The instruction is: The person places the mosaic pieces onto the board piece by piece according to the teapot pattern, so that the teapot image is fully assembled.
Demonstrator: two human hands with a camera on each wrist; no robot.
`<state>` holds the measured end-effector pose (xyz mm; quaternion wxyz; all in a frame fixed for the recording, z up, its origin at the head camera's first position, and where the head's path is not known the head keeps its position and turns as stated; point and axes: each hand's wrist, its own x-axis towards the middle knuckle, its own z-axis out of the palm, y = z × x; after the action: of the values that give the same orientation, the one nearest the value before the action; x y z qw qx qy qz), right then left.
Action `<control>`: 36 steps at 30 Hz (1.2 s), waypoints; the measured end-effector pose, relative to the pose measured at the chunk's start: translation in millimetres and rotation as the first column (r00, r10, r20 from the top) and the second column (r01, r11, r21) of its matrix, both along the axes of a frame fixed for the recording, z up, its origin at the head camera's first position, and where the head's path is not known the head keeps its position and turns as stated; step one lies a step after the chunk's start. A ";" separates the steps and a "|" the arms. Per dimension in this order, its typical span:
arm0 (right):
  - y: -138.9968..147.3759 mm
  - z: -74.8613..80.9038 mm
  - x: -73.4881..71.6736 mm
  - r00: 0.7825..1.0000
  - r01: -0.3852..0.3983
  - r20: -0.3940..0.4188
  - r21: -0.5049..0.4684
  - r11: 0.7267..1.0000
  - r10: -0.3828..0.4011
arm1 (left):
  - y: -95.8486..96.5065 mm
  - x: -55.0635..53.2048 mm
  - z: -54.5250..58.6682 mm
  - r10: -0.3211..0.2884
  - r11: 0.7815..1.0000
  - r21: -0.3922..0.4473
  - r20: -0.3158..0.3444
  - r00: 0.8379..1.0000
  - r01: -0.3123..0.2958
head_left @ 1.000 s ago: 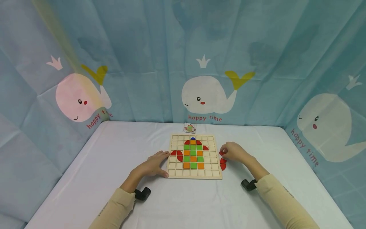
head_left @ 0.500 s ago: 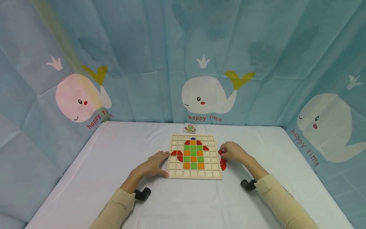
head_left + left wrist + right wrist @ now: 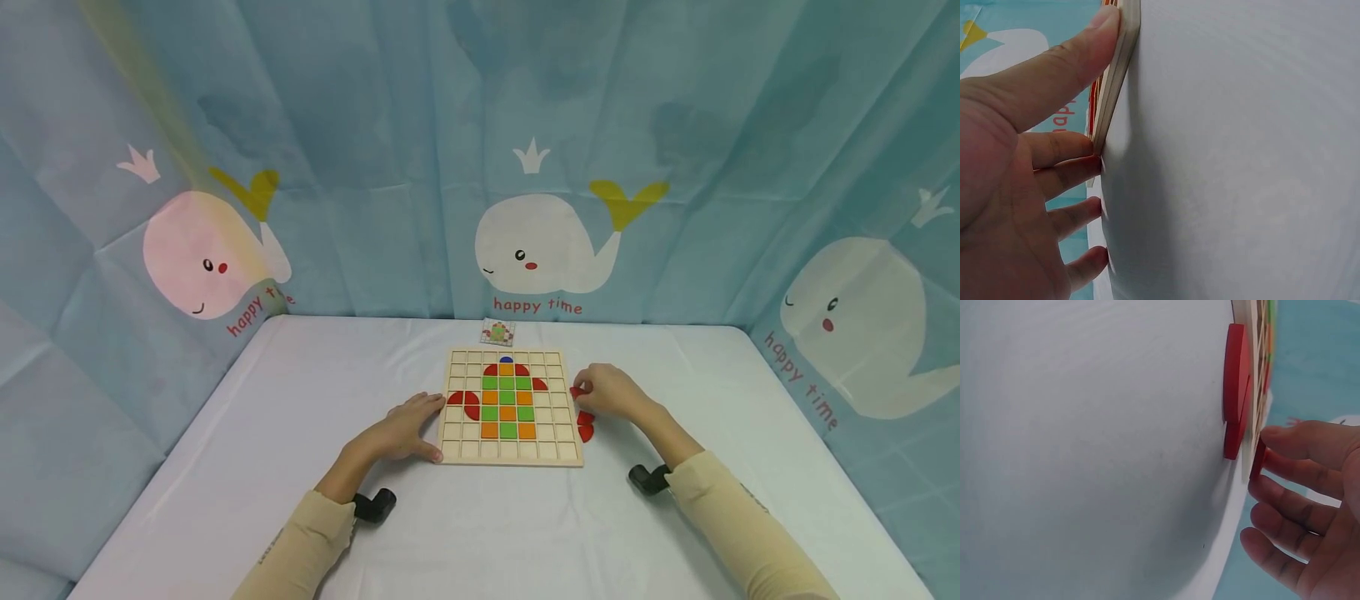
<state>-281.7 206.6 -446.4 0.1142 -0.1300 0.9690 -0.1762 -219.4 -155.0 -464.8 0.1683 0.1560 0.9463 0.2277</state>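
Note:
A wooden grid board (image 3: 555, 452) lies on the white table, with green, orange and red tiles and one blue tile set in its squares. My left hand (image 3: 405, 429) is spread at the board's left edge. In the left wrist view its thumb (image 3: 1060, 78) touches the board's side (image 3: 1124, 50), with the fingers extended. Just right of the board, my right hand (image 3: 611, 392) pinches a red quarter-circle tile (image 3: 1259, 457) between thumb and fingers. Loose red tiles (image 3: 586, 432) lie beside the board's right edge, below that hand; the hand may cover others.
Behind the board lies a small picture card (image 3: 498, 332) with a coloured grid pattern. A blue curtain (image 3: 360, 250) printed with whales hangs around the table's back and sides. Each wrist carries a black camera mount, one being the left mount (image 3: 375, 506).
My right hand has shifted slightly left toward the board, with the red quarter-circle tile in its fingertips. The left hand stays at the board's left edge. The head view has tilted very slightly.

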 end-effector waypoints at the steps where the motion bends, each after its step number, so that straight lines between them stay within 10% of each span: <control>1: -0.2 0.1 -0.3 1.000 -0.001 -0.001 -0.003 1.000 0.001 | -0.1 0.0 0.1 -0.001 1.000 -0.001 0.000 1.000 0.001; 36: -28.9 3.3 4.3 0.997 -0.068 -0.024 -0.021 0.997 0.068 | -1.4 -0.7 -2.8 0.005 1.000 0.030 0.002 1.000 -0.005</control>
<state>-277.5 177.7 -443.1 0.1072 -0.1664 0.9633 -0.1813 -220.1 -156.4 -467.6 0.1662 0.1560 0.9430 0.2424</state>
